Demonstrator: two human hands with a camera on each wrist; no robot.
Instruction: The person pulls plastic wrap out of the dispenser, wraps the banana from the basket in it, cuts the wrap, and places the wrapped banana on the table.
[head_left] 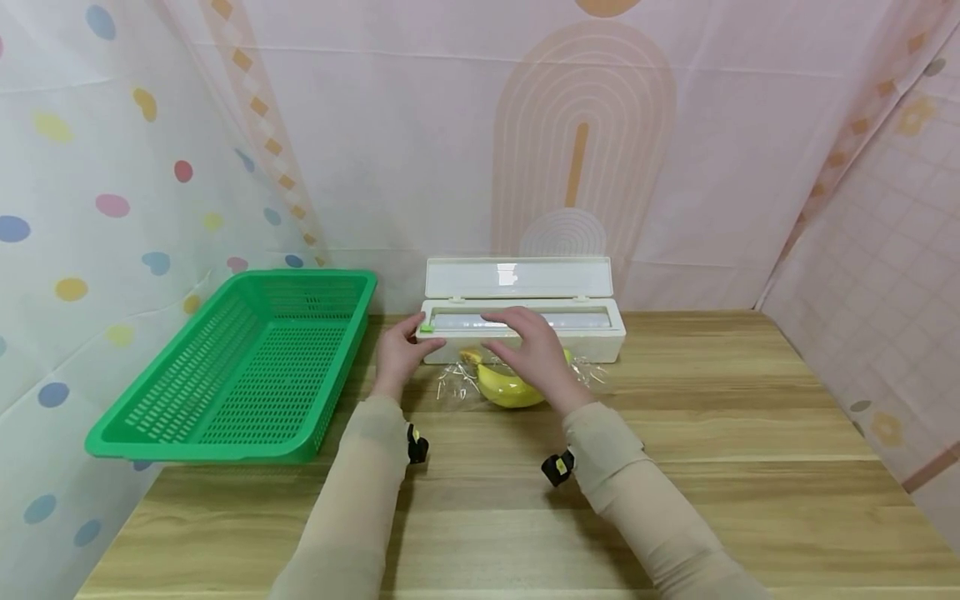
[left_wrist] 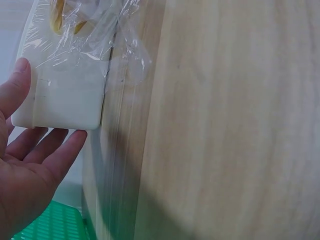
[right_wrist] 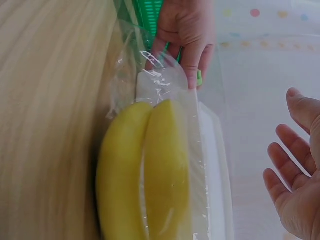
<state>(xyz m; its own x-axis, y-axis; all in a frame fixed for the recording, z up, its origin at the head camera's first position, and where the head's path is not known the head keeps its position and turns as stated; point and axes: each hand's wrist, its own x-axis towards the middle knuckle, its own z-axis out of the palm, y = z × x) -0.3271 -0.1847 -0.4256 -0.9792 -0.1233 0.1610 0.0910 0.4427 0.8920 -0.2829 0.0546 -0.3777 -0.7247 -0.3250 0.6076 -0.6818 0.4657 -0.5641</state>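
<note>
A white cling film dispenser point(head_left: 521, 346) stands at the back of the table, its lid point(head_left: 517, 277) raised and a film roll point(head_left: 573, 321) inside. My left hand point(head_left: 397, 354) grips the dispenser's left end, with fingertips against the end face and the thumb point(left_wrist: 17, 85) over the front edge. Bananas point(head_left: 510, 387) wrapped in clear film lie right before the dispenser; loose film point(left_wrist: 127, 55) spreads past their ends. Over the bananas and the dispenser's front is my right hand point(head_left: 536, 354), its thumb and fingers spread apart, with nothing between them. A small green slider point(head_left: 426, 328) sits at the dispenser's left corner.
To the left stands a green plastic basket point(head_left: 330, 400) with slotted walls. Patterned cloth point(head_left: 420, 167) hangs behind the wooden table point(head_left: 720, 450) and along both sides.
</note>
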